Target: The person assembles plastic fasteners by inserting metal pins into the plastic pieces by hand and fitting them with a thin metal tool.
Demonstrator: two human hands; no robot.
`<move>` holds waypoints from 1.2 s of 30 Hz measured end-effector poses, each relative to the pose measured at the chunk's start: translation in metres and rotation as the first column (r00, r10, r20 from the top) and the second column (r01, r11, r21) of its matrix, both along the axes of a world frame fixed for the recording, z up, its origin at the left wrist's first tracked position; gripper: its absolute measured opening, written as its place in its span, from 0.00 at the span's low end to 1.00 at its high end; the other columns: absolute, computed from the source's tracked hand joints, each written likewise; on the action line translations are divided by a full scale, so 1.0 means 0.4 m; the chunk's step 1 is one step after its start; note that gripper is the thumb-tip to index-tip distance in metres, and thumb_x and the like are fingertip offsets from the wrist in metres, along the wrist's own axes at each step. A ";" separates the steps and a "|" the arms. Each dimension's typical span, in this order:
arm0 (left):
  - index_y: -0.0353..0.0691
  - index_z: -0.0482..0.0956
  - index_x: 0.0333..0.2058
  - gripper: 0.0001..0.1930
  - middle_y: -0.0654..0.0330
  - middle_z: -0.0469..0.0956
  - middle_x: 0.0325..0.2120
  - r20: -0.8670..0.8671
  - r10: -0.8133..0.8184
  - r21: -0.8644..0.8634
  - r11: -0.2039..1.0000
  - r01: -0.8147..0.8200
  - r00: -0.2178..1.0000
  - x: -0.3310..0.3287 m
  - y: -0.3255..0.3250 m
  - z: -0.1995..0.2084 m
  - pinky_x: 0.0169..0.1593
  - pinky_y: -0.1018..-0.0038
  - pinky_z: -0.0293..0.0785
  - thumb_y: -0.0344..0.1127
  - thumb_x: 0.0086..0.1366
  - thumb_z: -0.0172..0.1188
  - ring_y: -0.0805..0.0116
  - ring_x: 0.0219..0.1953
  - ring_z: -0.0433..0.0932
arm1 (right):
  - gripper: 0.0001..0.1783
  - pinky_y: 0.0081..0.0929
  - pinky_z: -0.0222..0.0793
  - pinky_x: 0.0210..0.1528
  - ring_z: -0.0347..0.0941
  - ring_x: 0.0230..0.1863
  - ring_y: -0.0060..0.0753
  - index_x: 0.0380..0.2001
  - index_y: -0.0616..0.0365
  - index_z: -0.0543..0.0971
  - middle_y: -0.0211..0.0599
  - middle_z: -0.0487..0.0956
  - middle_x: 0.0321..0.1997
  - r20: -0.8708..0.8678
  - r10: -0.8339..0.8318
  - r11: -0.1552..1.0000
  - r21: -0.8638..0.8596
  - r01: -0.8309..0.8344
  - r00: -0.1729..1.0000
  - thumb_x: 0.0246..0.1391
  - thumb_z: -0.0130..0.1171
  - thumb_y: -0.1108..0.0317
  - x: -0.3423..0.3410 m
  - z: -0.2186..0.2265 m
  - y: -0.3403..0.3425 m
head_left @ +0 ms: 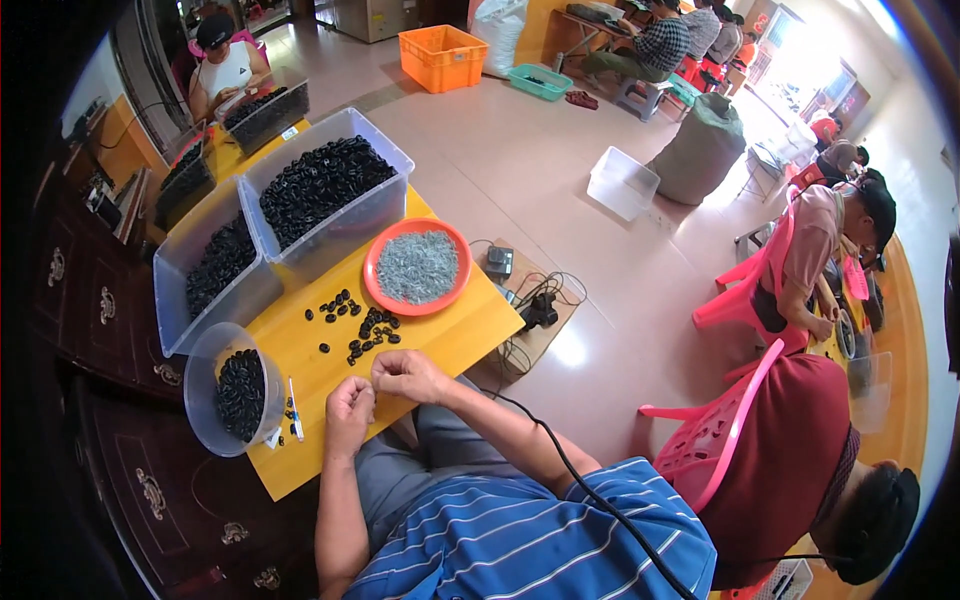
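the left hand and the right hand are seen just below the middle of the frame, brought close together over the near edge of the yellow table. the fingers of both hands are curled inward and pressed together; whether a piece is pinched between them cannot be told, as it is too small to see. a scatter of small black parts is spread on the table just above the hands. an orange plate heaped with small grey pieces is set above and to the right of them. a round clear tub of black parts is placed left of the left hand, and a large clear bin of black parts stands toward the upper left.
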State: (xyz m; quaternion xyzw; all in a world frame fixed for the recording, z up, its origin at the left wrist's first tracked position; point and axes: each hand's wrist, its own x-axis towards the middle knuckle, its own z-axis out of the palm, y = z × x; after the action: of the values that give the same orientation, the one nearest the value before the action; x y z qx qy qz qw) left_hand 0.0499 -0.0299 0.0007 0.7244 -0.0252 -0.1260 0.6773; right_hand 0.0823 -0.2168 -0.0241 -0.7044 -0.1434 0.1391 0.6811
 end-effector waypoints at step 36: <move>0.35 0.79 0.33 0.03 0.72 0.74 0.23 0.208 0.076 0.054 0.995 -0.089 0.975 -0.007 0.033 -0.053 0.31 0.83 0.70 0.29 0.66 0.62 0.86 0.27 0.70 | 0.08 0.46 0.75 0.36 0.80 0.34 0.52 0.29 0.56 0.77 0.45 0.81 0.31 0.674 -0.183 0.538 -0.541 0.647 0.715 0.53 0.62 0.64 0.219 0.135 -0.132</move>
State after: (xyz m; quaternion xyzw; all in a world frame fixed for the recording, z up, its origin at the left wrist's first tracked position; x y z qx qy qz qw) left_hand 0.0473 -0.0168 -0.0205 0.7550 -0.0612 -0.0230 0.6524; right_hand 0.1700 -0.2695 0.0300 -0.9396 -0.0783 -0.1949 0.2703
